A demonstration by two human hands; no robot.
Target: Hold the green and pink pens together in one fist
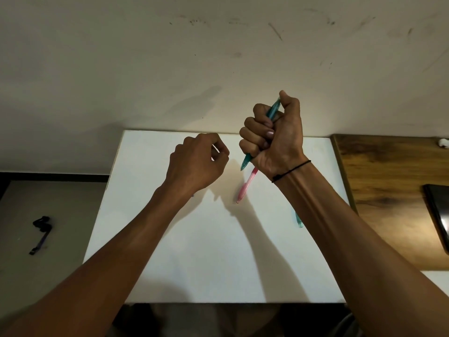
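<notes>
Two bare arms reach out over the flat white counter [194,263]. On it lie a thin pink plastic pen [245,188] and, half hidden by the right arm, a pale teal piece [298,221]. Above them, the left hand [198,161] hangs with fingers loosely curled, holding nothing. Farther up, the right hand [273,137] has its grip wrapped tight around a teal see-through plastic pen [272,110], tip down. It looks light, stiff and smooth, so the middle is the best spot to hold.
</notes>
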